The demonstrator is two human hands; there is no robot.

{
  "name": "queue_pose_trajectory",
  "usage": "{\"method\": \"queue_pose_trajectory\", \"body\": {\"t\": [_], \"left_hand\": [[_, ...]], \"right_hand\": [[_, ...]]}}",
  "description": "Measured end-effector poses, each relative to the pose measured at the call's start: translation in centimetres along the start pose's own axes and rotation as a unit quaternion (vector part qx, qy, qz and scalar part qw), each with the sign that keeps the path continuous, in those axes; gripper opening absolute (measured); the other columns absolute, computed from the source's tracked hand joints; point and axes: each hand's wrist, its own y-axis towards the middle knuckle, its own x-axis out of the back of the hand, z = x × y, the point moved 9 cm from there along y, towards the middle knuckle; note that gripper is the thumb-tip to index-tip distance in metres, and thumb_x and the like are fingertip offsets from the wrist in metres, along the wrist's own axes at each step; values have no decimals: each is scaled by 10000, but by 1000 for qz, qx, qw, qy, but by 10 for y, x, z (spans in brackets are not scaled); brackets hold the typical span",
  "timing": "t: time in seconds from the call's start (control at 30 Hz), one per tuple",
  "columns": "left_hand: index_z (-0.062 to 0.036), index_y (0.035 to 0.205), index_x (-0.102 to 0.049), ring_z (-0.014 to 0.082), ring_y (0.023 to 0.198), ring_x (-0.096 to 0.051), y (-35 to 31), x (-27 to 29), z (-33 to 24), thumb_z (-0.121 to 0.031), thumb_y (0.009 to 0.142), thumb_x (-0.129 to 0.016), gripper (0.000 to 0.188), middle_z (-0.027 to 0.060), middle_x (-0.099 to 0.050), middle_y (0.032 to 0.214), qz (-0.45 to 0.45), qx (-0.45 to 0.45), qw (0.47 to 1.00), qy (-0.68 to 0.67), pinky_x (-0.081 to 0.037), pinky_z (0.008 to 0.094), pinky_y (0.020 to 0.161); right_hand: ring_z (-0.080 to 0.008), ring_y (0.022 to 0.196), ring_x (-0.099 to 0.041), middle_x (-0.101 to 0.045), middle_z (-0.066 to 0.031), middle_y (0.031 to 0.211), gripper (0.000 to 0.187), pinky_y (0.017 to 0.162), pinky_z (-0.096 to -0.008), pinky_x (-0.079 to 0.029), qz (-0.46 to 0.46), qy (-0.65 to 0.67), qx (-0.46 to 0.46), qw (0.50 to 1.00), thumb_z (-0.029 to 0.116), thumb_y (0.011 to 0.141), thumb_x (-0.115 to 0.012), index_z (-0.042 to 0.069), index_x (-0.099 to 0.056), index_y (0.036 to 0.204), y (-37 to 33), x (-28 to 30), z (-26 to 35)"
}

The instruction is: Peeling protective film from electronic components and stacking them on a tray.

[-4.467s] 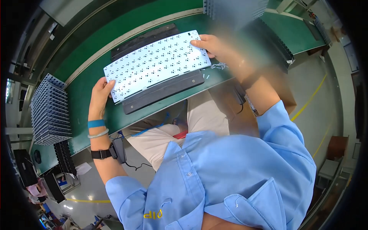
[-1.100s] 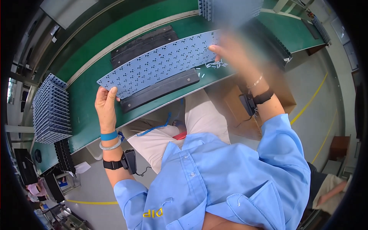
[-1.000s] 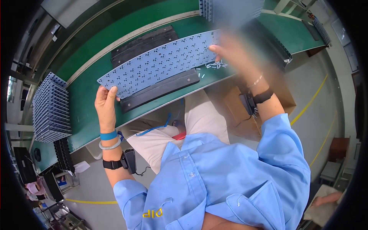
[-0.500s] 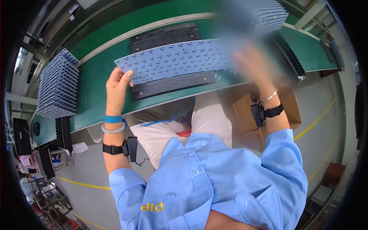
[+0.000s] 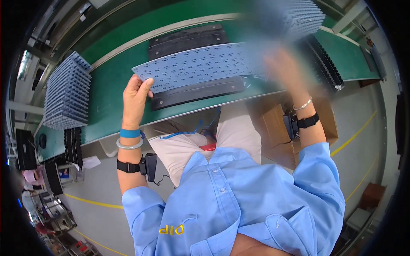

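Note:
A long pale-blue circuit board (image 5: 196, 64), dotted with rows of small dark marks, is tilted over two black bars on the green bench. My left hand (image 5: 138, 88) is closed on the board's left end, thumb on the face turned to me. At the board's right end is my right hand (image 5: 284, 68); a hazy patch smears its fingers, so its grip cannot be made out. Beneath the board's near edge lies one black bar (image 5: 198, 92), and the other black bar (image 5: 188, 41) shows beyond its far edge.
On the left of the green bench (image 5: 104, 102) rises a stack of similar boards (image 5: 68, 96); another stack (image 5: 304, 18) stands at the far right. A black slotted rack (image 5: 322, 62) lies right of my hand. Below the bench edge sits an open cardboard box (image 5: 273, 132).
The whole view has shifted slightly, carrying bench, board and hands a little to the right in the picture. My left hand keeps its hold on the board; nothing else visibly differs.

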Motion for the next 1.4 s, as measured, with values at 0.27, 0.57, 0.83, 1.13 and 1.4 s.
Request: {"method": "queue_pose_trajectory", "body": {"t": [0.27,0.57,0.83,1.13,1.4], "left_hand": [[-18,912,-575,41,671,-435,22,2,15,-213,864,-620,205,-25,-524,779,37,32,993,103,-366,192,563],[-35,853,-584,32,597,-384,45,-7,30,-215,854,-626,185,-42,-497,693,94,129,977,143,-299,197,505],[-66,893,-576,24,529,-425,35,-7,19,-208,870,-611,149,-51,-543,698,35,140,989,-41,-297,171,452],[-10,1108,-523,113,852,-607,14,10,-17,-160,912,-534,247,63,-618,1001,-69,54,948,-305,-501,240,721],[8,1214,-440,172,1002,-573,-19,13,-16,-149,924,-511,338,105,-559,1147,-130,4,914,-385,-480,306,851]], "right_hand": [[-51,566,-479,-592,-10,834,267,464,-187,-393,36,-52,-59,996,223,861,-619,22,-594,1036,12,-8,6],[-75,551,-435,-561,-6,734,451,506,-220,-349,91,-55,-168,980,398,847,-594,6,-589,1070,31,-13,-31],[-36,574,-464,-599,11,788,327,431,-182,-324,45,7,-51,998,260,853,-630,26,-595,1079,49,-6,6],[-60,628,-521,-600,-9,848,352,464,-200,-375,-62,-88,114,988,297,879,-578,43,-568,1123,77,8,39],[-101,670,-588,-578,-56,881,355,471,-189,-443,96,174,-75,977,331,918,-510,48,-541,1130,4,-135,50]]}}
